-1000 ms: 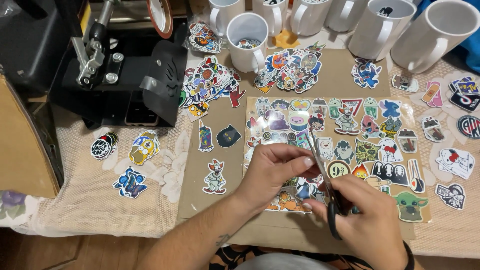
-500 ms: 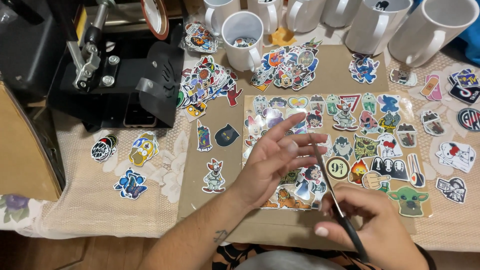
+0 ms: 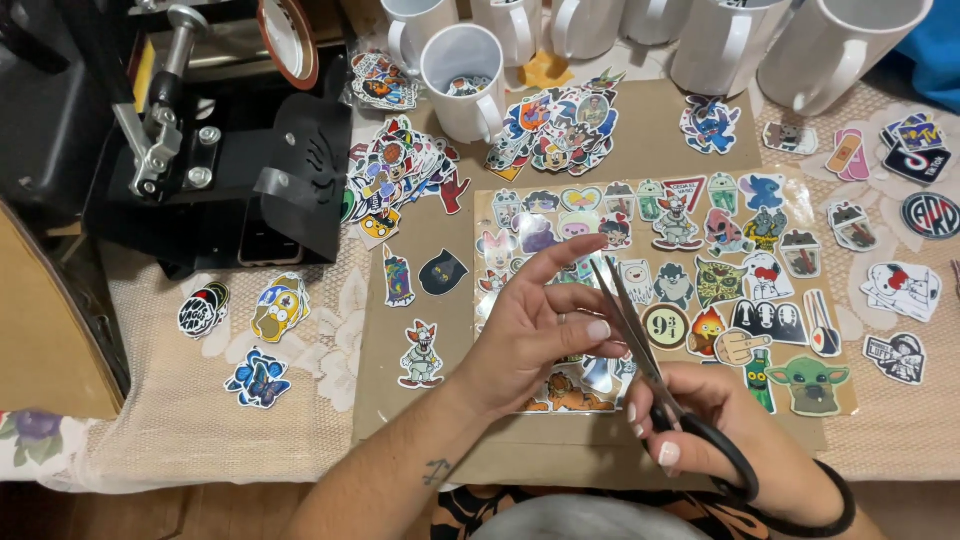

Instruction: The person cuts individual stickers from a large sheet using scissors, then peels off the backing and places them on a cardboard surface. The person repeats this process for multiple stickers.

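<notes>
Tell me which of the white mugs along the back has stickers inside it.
The white mug standing furthest forward, beside the black press. It stands open side up with a few stickers in its bottom; the other mugs' insides don't show.

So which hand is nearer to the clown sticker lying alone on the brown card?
Left. The left hand is raised just right of the clown sticker, its wrist passing close beside it. The right hand holds the scissors farther right, beyond the left hand.

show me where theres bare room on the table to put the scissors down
Free: the brown cardboard strip below the glossy sticker sheet, and the lace cloth below the loose cut stickers. Crowded: around the white mugs and the black press.
</notes>
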